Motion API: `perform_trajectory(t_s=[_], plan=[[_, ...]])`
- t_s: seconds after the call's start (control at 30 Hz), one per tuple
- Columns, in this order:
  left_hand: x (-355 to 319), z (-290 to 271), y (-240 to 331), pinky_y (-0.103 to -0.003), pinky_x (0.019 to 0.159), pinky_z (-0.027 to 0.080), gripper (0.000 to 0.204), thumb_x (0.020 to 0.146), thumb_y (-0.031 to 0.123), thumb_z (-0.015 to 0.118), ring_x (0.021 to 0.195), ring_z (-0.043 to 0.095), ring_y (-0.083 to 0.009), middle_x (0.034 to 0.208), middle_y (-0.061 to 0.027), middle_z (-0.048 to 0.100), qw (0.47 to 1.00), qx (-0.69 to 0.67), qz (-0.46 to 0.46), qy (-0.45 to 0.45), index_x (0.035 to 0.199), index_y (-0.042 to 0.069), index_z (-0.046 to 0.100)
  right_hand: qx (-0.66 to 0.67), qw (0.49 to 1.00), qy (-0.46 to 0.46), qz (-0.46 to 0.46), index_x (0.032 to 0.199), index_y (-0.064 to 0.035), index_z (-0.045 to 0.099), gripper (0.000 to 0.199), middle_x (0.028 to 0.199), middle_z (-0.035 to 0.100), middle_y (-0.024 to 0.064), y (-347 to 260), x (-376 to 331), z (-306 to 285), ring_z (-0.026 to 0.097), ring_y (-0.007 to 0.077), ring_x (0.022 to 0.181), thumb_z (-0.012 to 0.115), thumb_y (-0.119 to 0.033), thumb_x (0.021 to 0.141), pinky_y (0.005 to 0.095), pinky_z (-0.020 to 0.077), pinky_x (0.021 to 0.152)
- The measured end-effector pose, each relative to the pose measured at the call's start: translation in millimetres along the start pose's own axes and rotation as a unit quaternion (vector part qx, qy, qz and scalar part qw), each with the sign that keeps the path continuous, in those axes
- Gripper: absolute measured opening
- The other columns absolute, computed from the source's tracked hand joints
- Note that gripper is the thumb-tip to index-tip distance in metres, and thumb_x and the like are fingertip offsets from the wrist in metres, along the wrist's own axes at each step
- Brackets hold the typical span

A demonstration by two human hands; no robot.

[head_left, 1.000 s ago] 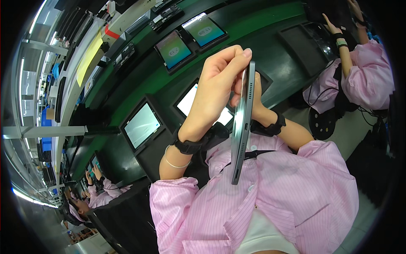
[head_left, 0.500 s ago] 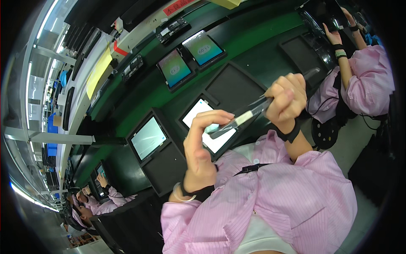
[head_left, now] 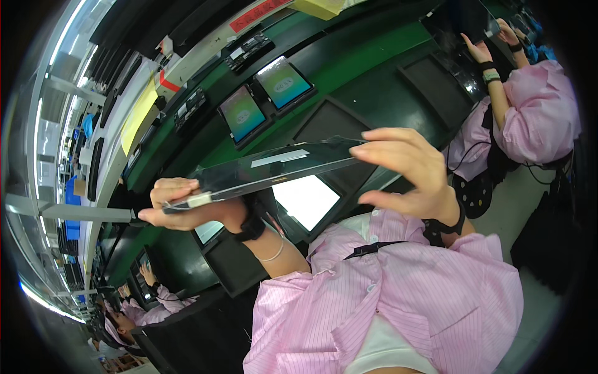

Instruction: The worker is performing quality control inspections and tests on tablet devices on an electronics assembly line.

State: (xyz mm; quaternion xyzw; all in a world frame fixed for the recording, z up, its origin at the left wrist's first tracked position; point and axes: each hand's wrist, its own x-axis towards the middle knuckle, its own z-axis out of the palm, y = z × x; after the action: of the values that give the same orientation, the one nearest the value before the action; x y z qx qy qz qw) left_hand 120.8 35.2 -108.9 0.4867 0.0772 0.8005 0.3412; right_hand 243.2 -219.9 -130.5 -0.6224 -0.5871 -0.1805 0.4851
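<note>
A thin, dark, glossy flat panel [head_left: 249,171] is held up in front of me, tilted so it shows narrow. A pale strip lies on its face, and clear film seems to edge it. My left hand [head_left: 193,209] pinches the panel's left end, with thumb below and fingers above, beside a small cream label. At the opposite end, my right hand [head_left: 414,177] has its fingers spread; a fingertip meets or nearly meets the panel's corner, while the thumb stays apart. Below the panel a lit white screen [head_left: 308,202] lies in a dark tray.
Beyond are two tablets with colourful screens [head_left: 283,82] on the green bench and a black tray [head_left: 330,121]. Another lit screen [head_left: 208,231] sits partly hidden behind my left arm. To the right, a co-worker in pink [head_left: 539,115] holds a dark panel [head_left: 461,25].
My left hand has moved left with the panel's end, and the panel has turned to show more of its dark face. My right hand has opened from a closed grip.
</note>
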Motion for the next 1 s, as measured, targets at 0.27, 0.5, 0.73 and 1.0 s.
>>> perform_trajectory(t_s=[0.27, 0.5, 0.73, 1.0], plan=[[2.1, -22.1, -31.5, -0.020, 0.033, 0.029, 0.060, 0.099, 0.037, 0.020, 0.034, 0.033, -0.0153, 0.042, -0.0076, 0.037, 0.992, -0.057, -0.092, -0.070, 0.051, 0.007, 0.039, 0.094, 0.995, 0.024, -0.039, 0.088, 0.0005, 0.069, 0.026, 0.080, 0.069, 0.0107, 1.0, -9.0, -0.9, 0.067, 0.0224, 0.067, 0.081, -0.008, 0.066, 0.0268, 0.0530, 0.059], [-2.8, -19.7, -35.0, -0.020, 0.038, 0.025, 0.061, 0.100, 0.037, 0.021, 0.037, 0.031, -0.0120, 0.040, -0.0052, 0.035, 0.974, -0.060, -0.219, -0.016, 0.048, 0.011, 0.036, 0.176, 0.984, 0.001, 0.017, 0.085, 0.0019, 0.069, 0.023, 0.080, 0.069, 0.0122, -3.3, -13.1, -7.4, 0.067, 0.0207, 0.066, 0.080, -0.006, 0.068, 0.0266, 0.0532, 0.059], [-13.8, -12.2, -39.7, -0.021, 0.034, 0.024, 0.062, 0.101, 0.035, 0.020, 0.035, 0.030, -0.0119, 0.041, -0.0047, 0.035, 0.934, -0.204, -0.265, -0.124, 0.048, 0.010, 0.039, 0.400, 0.884, 0.053, 0.236, 0.088, 0.0028, 0.054, 0.007, 0.068, 0.063, 0.0101, 1.2, -14.6, 26.1, 0.064, 0.0140, 0.063, 0.055, -0.003, 0.092, 0.0227, 0.0505, 0.059], [-43.7, 17.2, -10.6, -0.024, 0.038, 0.022, 0.063, 0.100, 0.041, 0.024, 0.036, 0.029, -0.0111, 0.039, -0.0020, 0.033, 0.916, -0.164, -0.341, -0.132, 0.045, 0.011, 0.035, 0.312, 0.898, 0.077, 0.301, 0.089, -0.0011, 0.057, 0.013, 0.048, 0.047, -0.0016, 59.3, 1.0, 90.0, 0.038, 0.0023, 0.036, 0.054, -0.012, 0.095, 0.0197, 0.0249, 0.036]])
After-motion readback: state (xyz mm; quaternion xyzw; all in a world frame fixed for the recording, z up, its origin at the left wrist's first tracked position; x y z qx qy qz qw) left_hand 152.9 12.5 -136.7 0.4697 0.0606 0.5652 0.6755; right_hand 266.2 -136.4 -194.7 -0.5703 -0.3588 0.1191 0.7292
